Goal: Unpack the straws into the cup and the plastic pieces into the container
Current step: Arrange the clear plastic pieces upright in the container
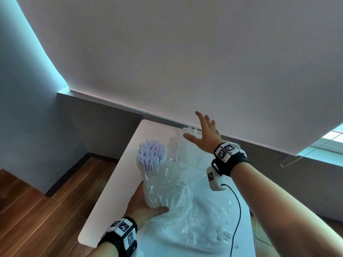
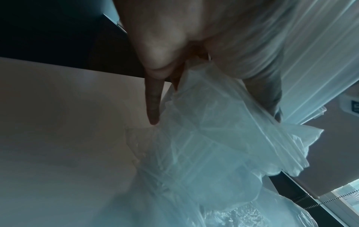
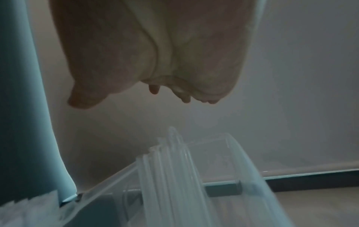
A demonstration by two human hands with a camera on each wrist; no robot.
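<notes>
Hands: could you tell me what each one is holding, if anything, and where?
The left hand grips the straw bag round its lower end. The right hand holds nothing, fingers spread above the container.

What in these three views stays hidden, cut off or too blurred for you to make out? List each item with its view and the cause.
- Cup: head view, the straws and the plastic bag cover it.
- Left hand fingers: head view, hidden behind the bag.
- Bag contents: left wrist view, creased film blurs them.
- Container: head view, the right hand hides its far edge; its inside is unreadable.
- Right fingertips: right wrist view, the palm hides most.
</notes>
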